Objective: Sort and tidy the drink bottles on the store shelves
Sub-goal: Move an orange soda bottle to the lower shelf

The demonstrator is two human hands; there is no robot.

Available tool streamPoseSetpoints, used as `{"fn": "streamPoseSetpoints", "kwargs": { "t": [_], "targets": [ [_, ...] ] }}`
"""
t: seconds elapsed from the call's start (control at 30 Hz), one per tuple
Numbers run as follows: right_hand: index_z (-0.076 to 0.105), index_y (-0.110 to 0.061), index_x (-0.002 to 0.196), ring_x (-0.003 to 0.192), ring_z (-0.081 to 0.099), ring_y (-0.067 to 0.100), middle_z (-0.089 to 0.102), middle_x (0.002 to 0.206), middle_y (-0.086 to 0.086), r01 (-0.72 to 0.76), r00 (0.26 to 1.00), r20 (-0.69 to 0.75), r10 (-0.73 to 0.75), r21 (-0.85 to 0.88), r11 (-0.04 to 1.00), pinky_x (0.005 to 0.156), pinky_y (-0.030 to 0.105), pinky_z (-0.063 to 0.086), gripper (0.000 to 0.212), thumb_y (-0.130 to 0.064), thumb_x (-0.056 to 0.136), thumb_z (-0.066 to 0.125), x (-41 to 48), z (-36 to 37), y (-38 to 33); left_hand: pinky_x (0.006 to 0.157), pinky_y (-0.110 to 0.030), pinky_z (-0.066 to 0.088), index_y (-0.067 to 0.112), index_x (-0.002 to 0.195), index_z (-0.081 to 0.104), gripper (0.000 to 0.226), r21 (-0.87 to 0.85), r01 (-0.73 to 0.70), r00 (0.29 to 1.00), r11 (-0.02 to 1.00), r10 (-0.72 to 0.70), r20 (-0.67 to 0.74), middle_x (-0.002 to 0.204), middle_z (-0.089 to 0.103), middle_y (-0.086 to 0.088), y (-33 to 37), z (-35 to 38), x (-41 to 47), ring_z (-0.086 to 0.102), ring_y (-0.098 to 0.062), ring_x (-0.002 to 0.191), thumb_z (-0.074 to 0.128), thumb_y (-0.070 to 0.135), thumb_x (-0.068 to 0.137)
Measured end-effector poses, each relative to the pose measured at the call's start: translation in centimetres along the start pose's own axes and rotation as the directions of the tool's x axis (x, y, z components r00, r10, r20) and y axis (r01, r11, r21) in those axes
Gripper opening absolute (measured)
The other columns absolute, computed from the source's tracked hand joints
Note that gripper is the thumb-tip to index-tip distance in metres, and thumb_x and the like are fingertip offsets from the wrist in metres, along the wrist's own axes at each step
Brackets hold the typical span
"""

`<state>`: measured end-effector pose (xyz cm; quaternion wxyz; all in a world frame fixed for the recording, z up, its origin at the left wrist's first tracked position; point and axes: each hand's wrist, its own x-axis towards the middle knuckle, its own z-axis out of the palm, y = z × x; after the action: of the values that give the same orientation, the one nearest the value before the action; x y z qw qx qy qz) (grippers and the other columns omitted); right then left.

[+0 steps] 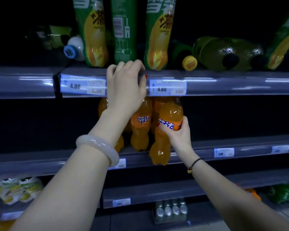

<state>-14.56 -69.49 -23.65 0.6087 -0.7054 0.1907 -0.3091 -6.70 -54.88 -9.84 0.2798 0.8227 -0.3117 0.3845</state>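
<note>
Right hand (175,133) is gripping an orange bottle (169,114) around its label, fingers and thumb curling about the waist, where the narrow body is giving the firmest hold. It is holding the bottle upright at the front of the middle shelf (240,148). The base is overlapping the shelf's front rail, so the bottle is probably hanging just off the shelf rather than standing on it. I am judging that it is being lined up with the other orange bottles (140,129) standing just to the left and behind. Left hand (125,87) is hooking its curled fingers over the front edge of the upper shelf (223,82), thumb pressing the rail between two price tags (83,85), seemingly steadying the reach. Above it, tall green bottles (93,30) are standing upright, while further right several fallen bottles (223,53) are lying on their sides, waiting to be stood up.
</note>
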Motion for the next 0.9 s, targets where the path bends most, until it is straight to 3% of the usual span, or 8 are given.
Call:
{"fn": "streamPoseSetpoints", "kwargs": {
  "t": [0.17, 0.3, 0.43, 0.57, 0.73, 0.9],
  "targets": [
    [0.037, -0.031, 0.121, 0.092, 0.059, 0.003, 0.054, 0.104, -0.017, 0.016, 0.999, 0.027, -0.017, 0.023, 1.0, 0.065, 0.014, 0.047, 0.073, -0.025, 0.066, 0.085, 1.9, 0.9, -1.0, 0.093, -0.034, 0.027, 0.016, 0.099, 0.058, 0.017, -0.005, 0.009, 1.0, 1.0, -0.009, 0.017, 0.097, 0.064, -0.001, 0.1, -0.2, -0.1, 0.053, -0.026, 0.097, 0.048, 0.021, 0.087],
    [0.037, -0.029, 0.124, 0.099, 0.063, 0.01, 0.06, 0.108, -0.008, 0.035, 0.995, 0.089, -0.038, 0.038, 0.999, 0.077, 0.025, 0.055, 0.076, -0.019, 0.066, 0.085, 3.0, 1.7, -0.1, 0.093, -0.033, 0.026, 0.016, 0.1, 0.058, 0.017, -0.02, 0.017, 1.0, 1.0, -0.016, 0.02, 0.096, 0.064, 0.0, 0.1, -0.2, -0.1, 0.053, -0.024, 0.096, 0.048, 0.022, 0.088],
    [0.037, -0.032, 0.125, 0.098, 0.063, 0.008, 0.06, 0.107, -0.01, -0.014, 0.994, 0.107, 0.002, 0.108, 0.994, 0.064, 0.016, 0.054, 0.072, -0.02, 0.071, 0.083, 4.0, 2.1, 0.2, 0.095, -0.032, 0.025, 0.017, 0.1, 0.058, 0.016, -0.029, 0.013, 1.0, 0.999, -0.013, 0.014, 0.096, 0.064, 0.001, 0.0, -0.1, -0.2, 0.053, -0.023, 0.095, 0.048, 0.023, 0.089],
    [0.035, -0.034, 0.125, 0.098, 0.061, 0.005, 0.059, 0.109, -0.01, -0.015, 0.995, 0.103, 0.004, 0.103, 0.995, 0.065, 0.013, 0.053, 0.075, -0.015, 0.07, 0.082, 4.3, 2.0, 0.6, 0.094, -0.032, 0.025, 0.017, 0.099, 0.059, 0.015, -0.043, 0.015, 1.0, 0.999, -0.015, 0.001, 0.095, 0.063, 0.001, -0.1, 0.1, -0.3, 0.053, -0.023, 0.094, 0.048, 0.023, 0.089],
    [0.03, -0.029, 0.133, 0.113, 0.056, 0.027, 0.048, 0.131, 0.01, -0.088, 0.988, 0.134, 0.083, 0.036, 0.995, 0.093, 0.045, 0.052, 0.082, -0.016, 0.071, 0.081, 4.7, 1.9, 1.0, 0.093, -0.03, 0.024, 0.017, 0.098, 0.059, 0.016, -0.049, 0.016, 1.0, 0.999, -0.016, -0.005, 0.094, 0.064, 0.002, -0.1, 0.1, -0.2, 0.053, -0.022, 0.093, 0.049, 0.024, 0.088],
    [0.029, -0.029, 0.138, 0.116, 0.054, 0.027, 0.046, 0.135, 0.011, -0.135, 0.976, 0.177, 0.13, 0.014, 0.991, 0.097, 0.05, 0.049, 0.084, -0.018, 0.072, 0.08, 4.8, 1.6, 1.3, 0.094, -0.028, 0.023, 0.018, 0.098, 0.059, 0.015, -0.059, 0.015, 1.0, 0.998, -0.015, -0.008, 0.094, 0.064, 0.003, -0.2, 0.1, -0.3, 0.053, -0.021, 0.094, 0.049, 0.024, 0.089]
  ]
}}
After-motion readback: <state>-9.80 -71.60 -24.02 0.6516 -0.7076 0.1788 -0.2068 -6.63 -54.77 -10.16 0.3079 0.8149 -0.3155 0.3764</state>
